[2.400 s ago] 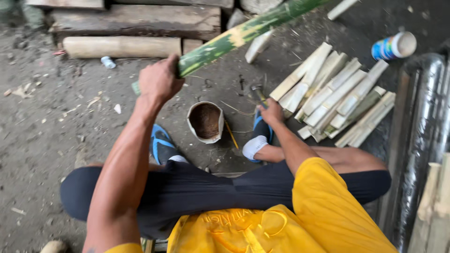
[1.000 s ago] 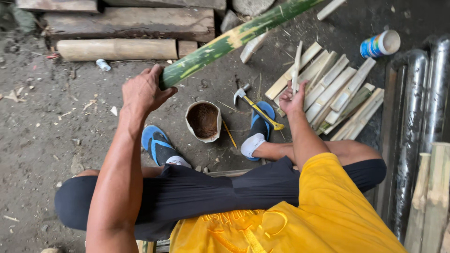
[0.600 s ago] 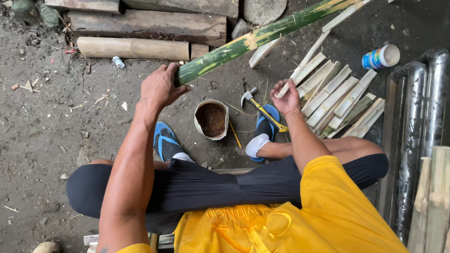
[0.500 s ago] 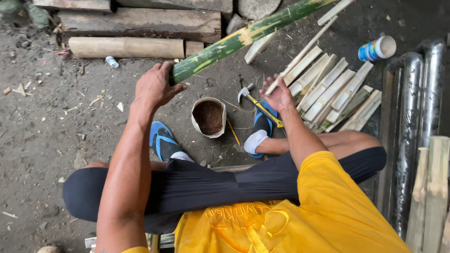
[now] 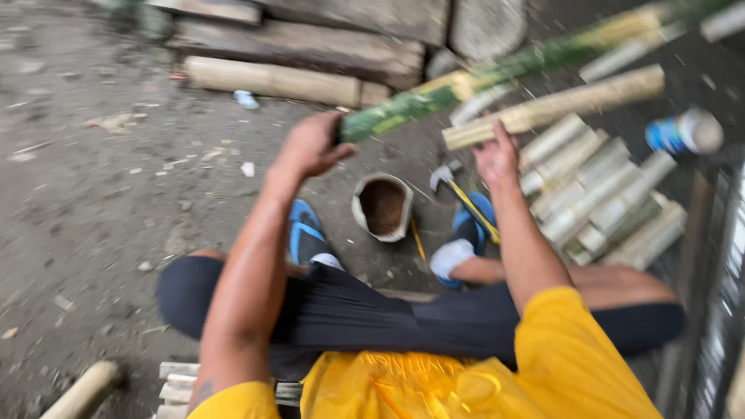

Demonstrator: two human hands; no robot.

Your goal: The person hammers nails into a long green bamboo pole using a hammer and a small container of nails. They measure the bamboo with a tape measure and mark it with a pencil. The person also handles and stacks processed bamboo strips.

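Observation:
My left hand [image 5: 309, 145] grips the near end of a long green and yellow bamboo pole [image 5: 497, 74] that runs up to the right. My right hand [image 5: 497, 155] holds a pale split bamboo slat [image 5: 555, 105], raised and lying almost level above the pile of similar slats [image 5: 597, 194]. The picture is blurred by motion. A hammer with a yellow handle [image 5: 466, 202] lies on the ground just below my right hand, next to a short hollow bamboo stump [image 5: 382, 206].
I sit with my legs in dark trousers and blue sandals [image 5: 306, 233]. Logs and timber [image 5: 272, 77] lie along the far side. A blue and white can [image 5: 683, 132] rests at the right. Long dark poles [image 5: 718, 295] run along the right edge.
My right hand picked a slat from the pile, lifted it and turned it nearly level. My left hand kept hold of the green pole. The view shifted and blurred.

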